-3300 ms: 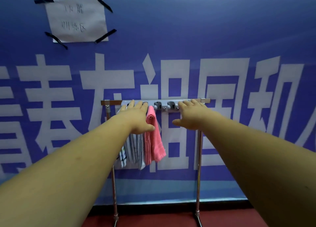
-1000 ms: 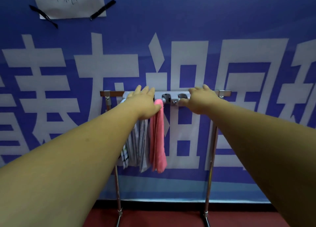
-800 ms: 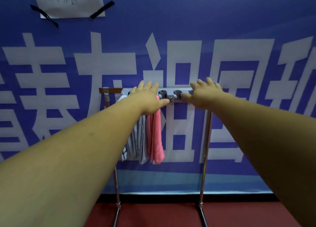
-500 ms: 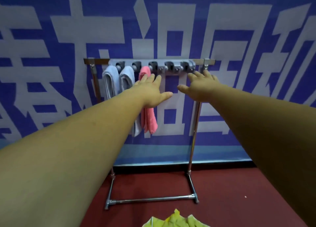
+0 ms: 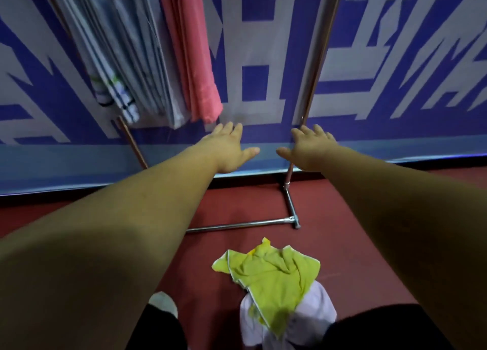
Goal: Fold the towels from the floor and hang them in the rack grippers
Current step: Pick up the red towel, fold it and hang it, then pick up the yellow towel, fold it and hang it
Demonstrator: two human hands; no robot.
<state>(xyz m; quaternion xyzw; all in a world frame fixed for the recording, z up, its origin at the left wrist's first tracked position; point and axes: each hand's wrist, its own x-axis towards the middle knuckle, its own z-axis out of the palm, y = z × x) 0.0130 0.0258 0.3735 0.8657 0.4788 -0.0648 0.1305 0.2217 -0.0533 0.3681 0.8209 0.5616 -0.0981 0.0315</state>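
A crumpled yellow-green towel (image 5: 271,273) lies on the red floor, partly on top of a white towel (image 5: 313,320). Above, a pink towel (image 5: 195,59) and striped grey-white towels (image 5: 126,67) hang from the rack; the rack's top is out of view. My left hand (image 5: 226,149) and my right hand (image 5: 308,149) reach forward with flat, spread fingers, palms down, holding nothing, well above the floor towels and just below the hanging ones.
The rack's right metal post (image 5: 316,67) runs down to a foot bar (image 5: 242,224) on the floor. A blue banner with white characters (image 5: 395,59) covers the wall behind. My dark-clothed knees (image 5: 158,328) are at the bottom edge.
The view has tilted down from the rack grippers to the floor. Both hands have dropped from the rack bar to below the hanging towels, still open. The floor towels have come into view.
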